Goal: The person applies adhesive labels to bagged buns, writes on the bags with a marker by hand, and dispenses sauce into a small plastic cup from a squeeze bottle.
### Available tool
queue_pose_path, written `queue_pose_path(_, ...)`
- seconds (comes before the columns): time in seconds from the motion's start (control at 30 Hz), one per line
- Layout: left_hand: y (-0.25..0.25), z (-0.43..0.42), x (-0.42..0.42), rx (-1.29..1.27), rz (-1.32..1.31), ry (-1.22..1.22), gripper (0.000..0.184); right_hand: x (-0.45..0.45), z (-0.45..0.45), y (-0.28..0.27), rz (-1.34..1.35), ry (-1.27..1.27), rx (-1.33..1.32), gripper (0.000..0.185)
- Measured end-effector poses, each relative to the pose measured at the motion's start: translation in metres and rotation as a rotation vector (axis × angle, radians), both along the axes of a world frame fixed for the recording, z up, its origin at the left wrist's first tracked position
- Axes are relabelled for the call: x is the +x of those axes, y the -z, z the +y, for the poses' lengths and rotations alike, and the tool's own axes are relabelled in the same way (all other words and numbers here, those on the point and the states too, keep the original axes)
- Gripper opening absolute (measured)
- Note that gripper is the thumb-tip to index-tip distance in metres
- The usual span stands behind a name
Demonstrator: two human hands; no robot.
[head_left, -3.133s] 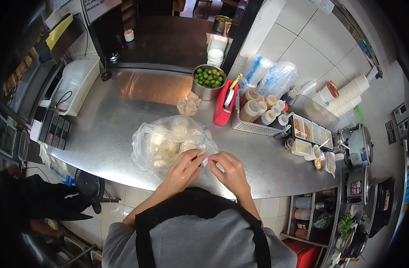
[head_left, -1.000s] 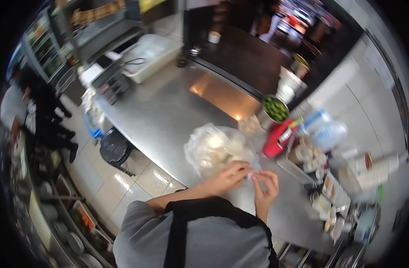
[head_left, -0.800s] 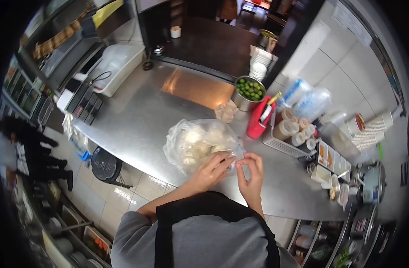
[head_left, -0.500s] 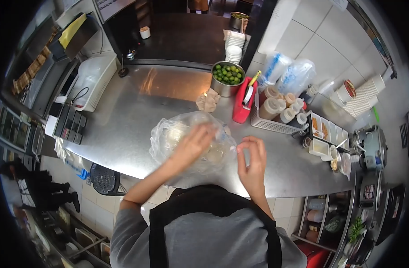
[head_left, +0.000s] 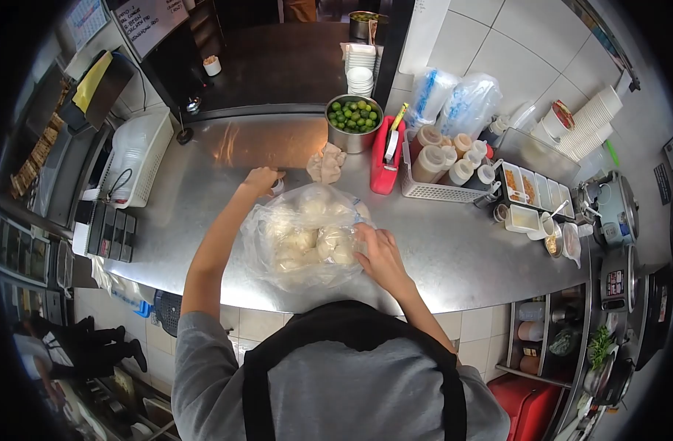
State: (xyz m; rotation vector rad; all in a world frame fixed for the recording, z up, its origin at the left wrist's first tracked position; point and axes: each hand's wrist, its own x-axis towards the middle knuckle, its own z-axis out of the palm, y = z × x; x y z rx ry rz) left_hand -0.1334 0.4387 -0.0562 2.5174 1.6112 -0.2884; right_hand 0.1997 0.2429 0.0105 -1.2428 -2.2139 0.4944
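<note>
At centre, the likely slippery plastic bag [head_left: 303, 239] is best cradled beneath, touched by the right hand [head_left: 381, 253], fingers parted; the left hand's [head_left: 261, 179] grip cannot be told.

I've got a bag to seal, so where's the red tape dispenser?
In the head view, the red tape dispenser stands right of centre, between the pot of green fruit and the white bottle basket.

Your metal counter [head_left: 163, 235] carries a bag [head_left: 258, 241] of pale balls [head_left: 336, 248] near you. Farther back you have crumpled paper [head_left: 327, 163], a pot [head_left: 349, 142] of green fruit [head_left: 353, 115], a tape dispenser [head_left: 384, 173] and a basket [head_left: 439, 192] of bottles [head_left: 429, 163].
</note>
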Motion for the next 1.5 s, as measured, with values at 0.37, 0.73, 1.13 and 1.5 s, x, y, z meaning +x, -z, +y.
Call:
queue_pose_path(0.37,-0.152,-0.12,0.047,-0.199,-1.012,-0.165,0.023,-0.003,0.021,0.005,0.297,-0.017,-0.192,0.067)
queue_pose_path(0.73,-0.097,-0.172,0.09,-0.345,-1.153,-0.053,0.091,-0.017,0.035,-0.081,0.779,-0.349,-0.427,0.057)
queue_pose_path(1.13,-0.119,-0.169,0.117,-0.592,-1.986,-0.254,0.039,-0.016,0.063,-0.131,0.661,-0.202,-0.049,0.066)
queue_pose_path(1.5,-0.12,-0.17,0.121,0.037,-1.62,-0.221,0.033,-0.025,0.046,-0.118,0.877,-0.091,-0.009,0.047)
